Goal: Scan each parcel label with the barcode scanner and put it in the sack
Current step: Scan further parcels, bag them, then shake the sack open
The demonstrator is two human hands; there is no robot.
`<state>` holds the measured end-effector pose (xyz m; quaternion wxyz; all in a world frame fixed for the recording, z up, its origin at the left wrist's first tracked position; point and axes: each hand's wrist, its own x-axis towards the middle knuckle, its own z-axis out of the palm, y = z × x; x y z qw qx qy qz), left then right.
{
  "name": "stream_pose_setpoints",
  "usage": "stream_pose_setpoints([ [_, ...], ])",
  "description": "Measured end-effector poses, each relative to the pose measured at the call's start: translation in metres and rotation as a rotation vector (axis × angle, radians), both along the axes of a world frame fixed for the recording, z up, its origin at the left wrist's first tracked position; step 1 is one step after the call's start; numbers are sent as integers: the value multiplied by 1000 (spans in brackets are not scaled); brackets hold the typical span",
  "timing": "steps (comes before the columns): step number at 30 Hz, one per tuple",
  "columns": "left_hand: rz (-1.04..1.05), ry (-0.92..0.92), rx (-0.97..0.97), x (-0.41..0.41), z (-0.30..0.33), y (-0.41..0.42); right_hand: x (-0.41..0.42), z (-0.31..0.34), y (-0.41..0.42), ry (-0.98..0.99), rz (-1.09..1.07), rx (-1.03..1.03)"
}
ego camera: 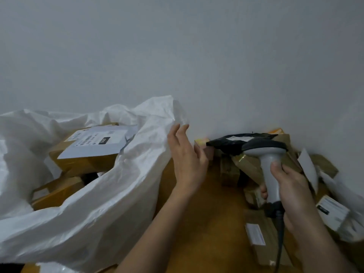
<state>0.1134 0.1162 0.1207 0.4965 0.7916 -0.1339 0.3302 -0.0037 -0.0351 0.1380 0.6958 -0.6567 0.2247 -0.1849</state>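
A pale grey wall (197, 56) fills the far half of the view. Below it, on the left, a large white woven sack (110, 196) is slumped open, its mouth turned up and to the left. Inside it several brown cardboard parcels are seen; the topmost boxed parcel (86, 152) carries a white label (94, 143) with dark print facing up, and another brown box (57, 192) lies nearer, lower in the sack.

A brown wooden surface (206, 223) is seen between the sack and a heap of parcels (275, 194) piled on the right against the wall. In that heap are brown boxes, some with white labels, and at its far top a black plastic mailer (234, 143) bearing a white label. A long brown box (262, 233) with a small white label lies near, beside the right forearm.

The left hand (187, 156) is held in the air just right of the sack's edge, its fingers straight and spread, with nothing gripped. The right hand (291, 186) is wrapped around the grey handle of a barcode scanner (267, 154), whose dark head is pointed left, over the black mailer. A dark cable (280, 233) runs from the handle's base toward the near edge.
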Motion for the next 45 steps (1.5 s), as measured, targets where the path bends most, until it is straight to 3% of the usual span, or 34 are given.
stream_pose_setpoints([
  [4, -129, 166, 191, 3, -49, -54, -8, -19, -45, 71, -102, -18],
  [10, -523, 667, 613, 6, -135, -132, -15, -47, -119, 189, -223, -8],
  [12, -589, 748, 734, 7, -162, -153, -13, -57, -141, 202, -231, -13],
  [15, -690, 687, 1096, 6, -202, -178, -8, -71, -173, 231, -263, 20],
  [18, -800, 403, 1511, 0, -234, -200, 3, -86, -199, 268, -278, 75],
  [23, -906, 263, 1791, 4, -282, -230, 20, -113, -229, 311, -262, 114],
  [26, -928, 141, 1833, 9, -296, -239, 22, -122, -240, 328, -262, 139],
  [31, -999, 128, 1910, 11, -317, -240, 22, -126, -250, 348, -301, 189],
  [37, -909, 327, 1808, 8, -289, -227, 17, -117, -244, 339, -302, 190],
  [42, -765, 728, 1292, 15, -250, -206, 8, -102, -226, 295, -324, 196],
  [45, -722, 1028, 845, 18, -222, -198, 2, -95, -212, 278, -328, 177],
])
